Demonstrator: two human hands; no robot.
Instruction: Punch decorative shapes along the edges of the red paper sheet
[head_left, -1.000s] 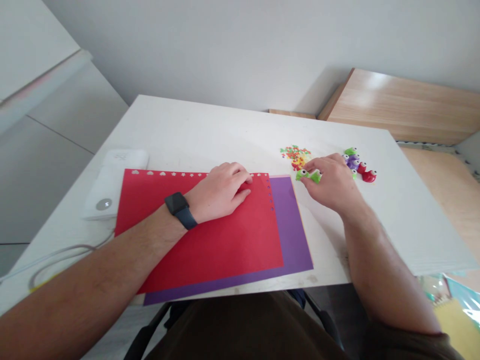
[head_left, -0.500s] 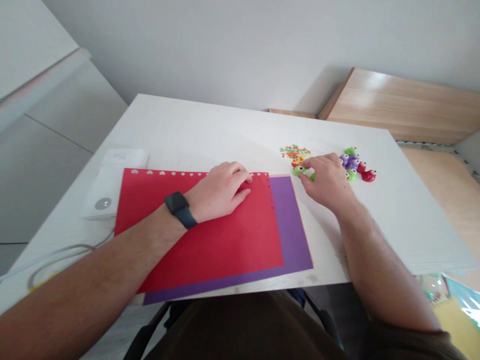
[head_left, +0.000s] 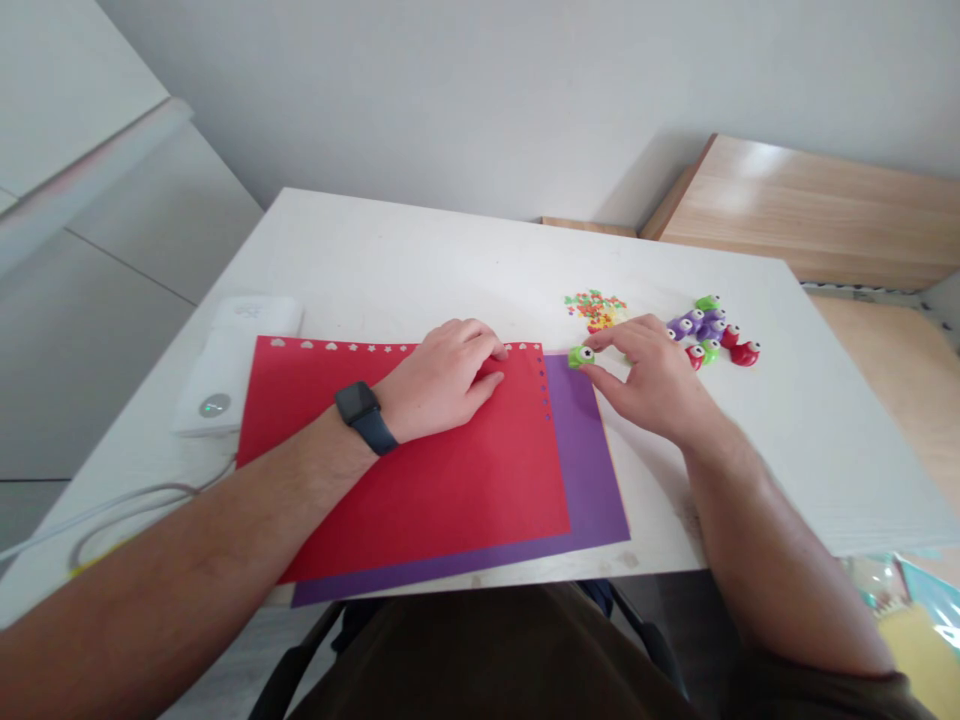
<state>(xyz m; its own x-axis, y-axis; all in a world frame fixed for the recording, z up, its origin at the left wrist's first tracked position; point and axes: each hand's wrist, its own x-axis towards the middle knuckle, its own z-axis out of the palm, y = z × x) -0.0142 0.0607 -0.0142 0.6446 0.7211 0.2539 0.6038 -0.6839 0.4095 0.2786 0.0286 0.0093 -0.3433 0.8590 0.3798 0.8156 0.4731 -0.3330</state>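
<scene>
My left hand (head_left: 442, 385) lies on a red paper sheet (head_left: 465, 480), near its top edge, and holds nothing. That edge has a row of punched hearts and stars. Beneath the red sheet, a larger purple sheet (head_left: 592, 480) shows at the right and bottom. My right hand (head_left: 645, 385) pinches a green googly-eyed craft punch (head_left: 580, 356) by its fingertips, over the purple sheet's top corner. Several other googly-eyed punches in purple, green and red (head_left: 709, 330) stand to the right. A small pile of multicoloured paper cut-outs (head_left: 596, 308) lies just above my right fingers.
The sheets lie on a white table (head_left: 450, 260), whose far and right edges are in view. A white device (head_left: 232, 370) with a cable (head_left: 135, 510) sits left of the red sheet. A wooden board (head_left: 795, 200) stands beyond the table.
My right hand has moved left with the green punch, bringing it from the bare table to the purple sheet's corner. My left hand has stayed in place on the red sheet.
</scene>
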